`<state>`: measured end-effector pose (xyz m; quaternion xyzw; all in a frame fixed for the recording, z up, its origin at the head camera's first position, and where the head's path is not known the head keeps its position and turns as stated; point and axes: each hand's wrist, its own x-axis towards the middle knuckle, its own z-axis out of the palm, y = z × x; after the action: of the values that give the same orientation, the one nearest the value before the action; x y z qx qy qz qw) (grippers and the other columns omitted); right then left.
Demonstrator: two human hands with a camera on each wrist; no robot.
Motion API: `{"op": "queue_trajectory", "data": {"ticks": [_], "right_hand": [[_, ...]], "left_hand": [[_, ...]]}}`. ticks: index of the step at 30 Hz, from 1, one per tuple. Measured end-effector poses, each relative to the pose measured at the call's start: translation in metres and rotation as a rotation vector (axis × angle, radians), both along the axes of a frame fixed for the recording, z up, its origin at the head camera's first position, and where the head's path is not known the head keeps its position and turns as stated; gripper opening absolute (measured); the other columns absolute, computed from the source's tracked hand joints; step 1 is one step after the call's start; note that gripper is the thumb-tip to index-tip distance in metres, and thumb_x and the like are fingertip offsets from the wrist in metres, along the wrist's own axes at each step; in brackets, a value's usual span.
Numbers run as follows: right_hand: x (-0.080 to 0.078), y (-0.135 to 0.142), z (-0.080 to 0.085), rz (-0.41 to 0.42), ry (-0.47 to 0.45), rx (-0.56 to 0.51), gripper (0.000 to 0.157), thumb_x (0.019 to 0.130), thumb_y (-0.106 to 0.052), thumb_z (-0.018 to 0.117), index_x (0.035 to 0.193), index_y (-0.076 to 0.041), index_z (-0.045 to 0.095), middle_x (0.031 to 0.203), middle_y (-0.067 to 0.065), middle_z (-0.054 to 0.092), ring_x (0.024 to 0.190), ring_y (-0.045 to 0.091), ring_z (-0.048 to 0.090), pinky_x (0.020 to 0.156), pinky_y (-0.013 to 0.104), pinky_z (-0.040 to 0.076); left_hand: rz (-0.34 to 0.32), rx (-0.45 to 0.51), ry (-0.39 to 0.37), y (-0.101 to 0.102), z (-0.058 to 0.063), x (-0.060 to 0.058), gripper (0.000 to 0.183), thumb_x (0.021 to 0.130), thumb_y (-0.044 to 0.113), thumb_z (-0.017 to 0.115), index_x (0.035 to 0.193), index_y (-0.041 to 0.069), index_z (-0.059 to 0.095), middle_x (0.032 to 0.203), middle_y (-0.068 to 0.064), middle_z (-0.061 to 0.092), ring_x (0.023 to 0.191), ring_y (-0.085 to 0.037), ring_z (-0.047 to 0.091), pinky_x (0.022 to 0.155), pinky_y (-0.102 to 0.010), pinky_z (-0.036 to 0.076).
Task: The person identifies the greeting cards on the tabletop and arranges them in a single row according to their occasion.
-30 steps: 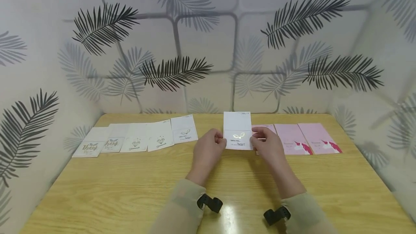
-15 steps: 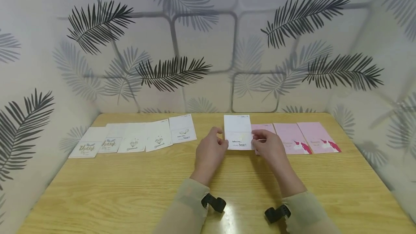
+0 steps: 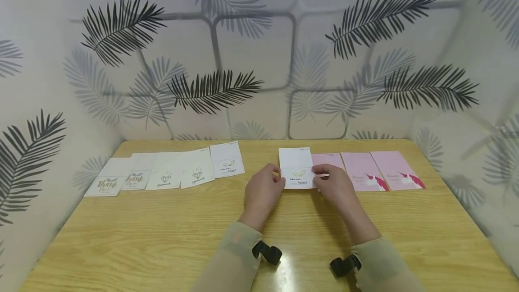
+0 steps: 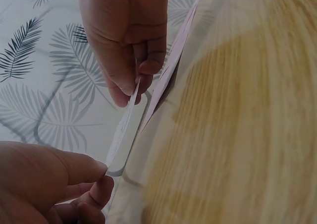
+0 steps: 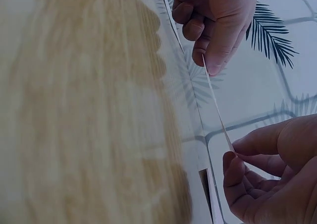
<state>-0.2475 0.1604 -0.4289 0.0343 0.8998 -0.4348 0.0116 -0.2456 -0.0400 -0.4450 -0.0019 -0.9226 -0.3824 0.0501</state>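
A white card [image 3: 295,158] with gold wings and the words "take me… heart" is held above the table in the head view. My left hand [image 3: 262,196] pinches its left edge between thumb and fingers. On the opposite edge, my right hand [image 3: 335,188] pinches it the same way. Seen edge-on in the left wrist view, the card [image 4: 124,126] spans the gap between both hands. The right wrist view also shows the thin card [image 5: 218,107] stretched from hand to hand. Behind my right hand, a pink card [image 3: 327,160] is partly covered.
Left of my hands lies a row of white cards: a matching wings card [image 3: 228,161], diamond cards [image 3: 196,168] and "thank you" cards [image 3: 106,179]. Pink unicorn cards [image 3: 361,166] lie to the right. The wooden table [image 3: 162,233] meets a leaf-patterned wall [image 3: 259,48] at the back.
The white card has come down slightly and now tilts flatter, with its top edge lower. Both hands keep their pinch; the left hand has shifted slightly right. The view has turned a little.
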Motion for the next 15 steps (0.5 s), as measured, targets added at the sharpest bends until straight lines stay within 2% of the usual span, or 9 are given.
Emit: {"op": "queue_trajectory", "data": {"ticks": [5,6,12,13,14,15], "right_hand": [[0.000,0.003,-0.003,0.037,0.031,0.059,0.038,0.096,-0.002,0.064,0.132,0.003,0.076,0.129,0.021,0.074,0.098,0.029,0.068,0.073,0.034,0.052],[0.000,0.003,-0.003,0.044,0.033,0.068,0.037,0.096,-0.002,0.064,0.131,0.003,0.076,0.128,0.021,0.074,0.098,0.029,0.068,0.074,0.035,0.052],[0.006,0.002,-0.006,0.055,0.036,0.124,0.034,0.096,-0.003,0.067,0.127,0.003,0.078,0.123,0.018,0.077,0.102,0.029,0.069,0.084,0.040,0.052],[0.006,0.002,-0.006,0.053,0.034,0.128,0.033,0.096,-0.003,0.068,0.127,0.003,0.077,0.123,0.018,0.077,0.104,0.029,0.069,0.086,0.041,0.052],[0.007,0.002,-0.006,0.052,0.033,0.128,0.033,0.097,-0.003,0.068,0.128,0.003,0.077,0.124,0.018,0.077,0.105,0.030,0.070,0.087,0.042,0.053],[0.007,0.001,-0.005,0.052,0.033,0.127,0.033,0.097,-0.003,0.069,0.128,0.003,0.077,0.124,0.018,0.077,0.106,0.030,0.070,0.089,0.044,0.053]], "left_hand": [[0.003,-0.013,0.004,0.001,-0.004,0.000,0.019,0.102,0.020,0.079,0.119,0.012,0.076,0.094,0.003,0.077,0.076,-0.016,0.066,0.069,-0.039,0.053],[0.001,-0.015,0.030,0.000,-0.011,-0.002,0.019,0.102,0.023,0.078,0.118,0.014,0.076,0.094,0.005,0.076,0.076,-0.015,0.065,0.068,-0.038,0.052],[0.011,-0.040,0.018,0.002,-0.014,0.000,0.018,0.101,0.023,0.079,0.117,0.014,0.076,0.091,0.006,0.074,0.076,-0.015,0.063,0.070,-0.038,0.052],[0.012,-0.044,-0.013,0.004,-0.007,0.003,0.018,0.101,0.020,0.080,0.117,0.012,0.076,0.091,0.004,0.074,0.076,-0.017,0.064,0.071,-0.039,0.053],[0.011,-0.045,-0.014,0.004,-0.008,0.003,0.018,0.101,0.020,0.080,0.117,0.012,0.076,0.092,0.004,0.074,0.077,-0.017,0.064,0.071,-0.039,0.053],[0.014,-0.053,0.005,0.004,-0.015,0.000,0.017,0.100,0.020,0.080,0.115,0.013,0.077,0.091,0.004,0.073,0.076,-0.017,0.063,0.069,-0.039,0.052]]}}
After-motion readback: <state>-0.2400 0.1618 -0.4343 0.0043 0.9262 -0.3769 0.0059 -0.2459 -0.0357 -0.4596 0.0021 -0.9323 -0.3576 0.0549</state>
